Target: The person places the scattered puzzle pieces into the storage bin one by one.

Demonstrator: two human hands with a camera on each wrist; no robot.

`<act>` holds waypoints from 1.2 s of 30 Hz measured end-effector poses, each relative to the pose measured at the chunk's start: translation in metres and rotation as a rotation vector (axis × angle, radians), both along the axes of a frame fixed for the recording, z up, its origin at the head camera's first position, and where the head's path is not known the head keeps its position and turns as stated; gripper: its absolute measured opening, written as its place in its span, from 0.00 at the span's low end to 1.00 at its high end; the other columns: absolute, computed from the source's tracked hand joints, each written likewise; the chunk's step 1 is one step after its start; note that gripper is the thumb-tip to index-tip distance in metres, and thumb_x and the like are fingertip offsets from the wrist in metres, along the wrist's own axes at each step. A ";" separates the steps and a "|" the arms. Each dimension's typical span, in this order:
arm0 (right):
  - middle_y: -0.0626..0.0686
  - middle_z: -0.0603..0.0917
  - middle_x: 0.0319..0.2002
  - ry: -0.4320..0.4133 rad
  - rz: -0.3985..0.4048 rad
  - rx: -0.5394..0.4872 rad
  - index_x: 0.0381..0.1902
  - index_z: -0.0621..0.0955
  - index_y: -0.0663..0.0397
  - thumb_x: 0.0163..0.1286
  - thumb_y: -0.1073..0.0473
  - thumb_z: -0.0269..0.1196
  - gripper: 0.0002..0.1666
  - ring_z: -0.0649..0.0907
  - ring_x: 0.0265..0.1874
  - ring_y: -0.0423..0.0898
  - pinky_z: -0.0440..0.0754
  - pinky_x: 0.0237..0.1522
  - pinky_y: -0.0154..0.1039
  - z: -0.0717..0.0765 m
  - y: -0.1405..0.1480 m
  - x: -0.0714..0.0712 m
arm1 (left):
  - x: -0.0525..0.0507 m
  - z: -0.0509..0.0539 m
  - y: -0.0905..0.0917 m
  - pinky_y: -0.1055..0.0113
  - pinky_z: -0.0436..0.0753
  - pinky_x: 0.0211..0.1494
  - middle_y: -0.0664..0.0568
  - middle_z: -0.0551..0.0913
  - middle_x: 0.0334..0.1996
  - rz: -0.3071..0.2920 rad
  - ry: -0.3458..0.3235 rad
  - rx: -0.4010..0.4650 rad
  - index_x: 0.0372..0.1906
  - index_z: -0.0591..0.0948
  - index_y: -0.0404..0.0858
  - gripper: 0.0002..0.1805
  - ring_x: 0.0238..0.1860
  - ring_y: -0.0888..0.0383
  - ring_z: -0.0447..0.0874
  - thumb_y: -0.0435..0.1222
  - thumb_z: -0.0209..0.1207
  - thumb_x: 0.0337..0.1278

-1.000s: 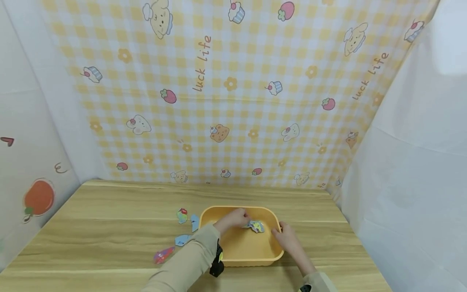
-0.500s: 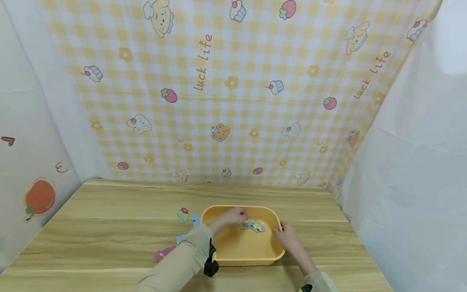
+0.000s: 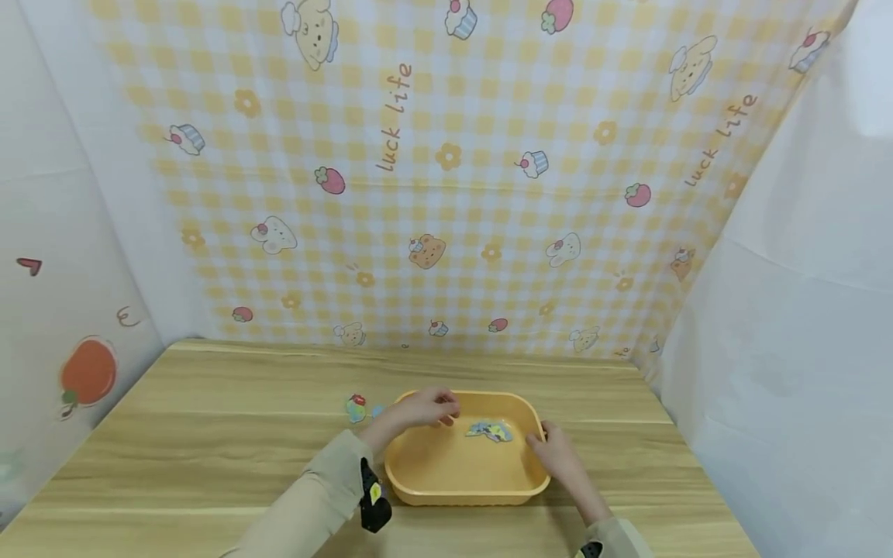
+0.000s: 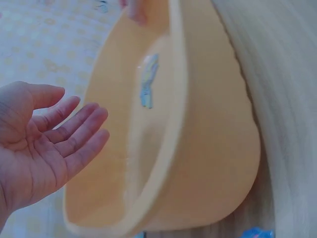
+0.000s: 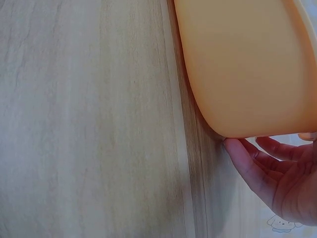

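Observation:
A yellow-orange tray (image 3: 467, 494) stands on the table, with several colourful flat pieces (image 3: 490, 431) lying together on its floor. Over the tray's left part is the left hand (image 3: 422, 408), its fingers loosely bent and holding nothing; the left wrist view shows this hand (image 4: 52, 141) palm up beside the tray wall (image 4: 213, 124). At the tray's right end the right hand (image 3: 560, 456) grips the rim, thumb on the inner side. From the right wrist view, the fingers of that hand (image 5: 282, 178) lie against the tray's outside (image 5: 242, 69).
On the wooden table (image 3: 230, 434), left of the tray, lie a red and green piece (image 3: 356, 408) and a light blue piece (image 3: 377, 411), partly hidden by the left arm. A patterned cloth (image 3: 446, 201) hangs behind the table.
The left hand has moved left, away from the pieces in the tray, and its fingers have loosened. The left forearm now covers more pieces on the table. The right hand stays on the rim.

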State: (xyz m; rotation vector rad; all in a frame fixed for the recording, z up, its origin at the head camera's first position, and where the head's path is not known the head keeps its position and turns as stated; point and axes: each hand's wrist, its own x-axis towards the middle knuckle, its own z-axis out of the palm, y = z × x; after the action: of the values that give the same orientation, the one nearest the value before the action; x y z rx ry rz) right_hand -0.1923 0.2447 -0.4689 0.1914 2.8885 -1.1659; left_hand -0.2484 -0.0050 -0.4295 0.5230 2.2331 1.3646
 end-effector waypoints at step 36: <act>0.66 0.81 0.35 0.027 -0.016 0.027 0.46 0.74 0.76 0.61 0.62 0.54 0.21 0.81 0.30 0.50 0.81 0.31 0.42 0.001 -0.002 -0.001 | -0.088 -0.125 -0.155 0.63 0.83 0.35 0.42 0.81 0.32 0.276 0.078 0.192 0.43 0.76 0.29 0.14 0.32 0.52 0.82 0.36 0.57 0.56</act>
State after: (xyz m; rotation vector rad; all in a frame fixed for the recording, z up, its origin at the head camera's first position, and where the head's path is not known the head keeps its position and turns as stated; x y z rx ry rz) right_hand -0.1930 0.2431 -0.4682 0.2013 2.9328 -1.1417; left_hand -0.3367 -0.1600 -0.5541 0.3447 2.3153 1.7379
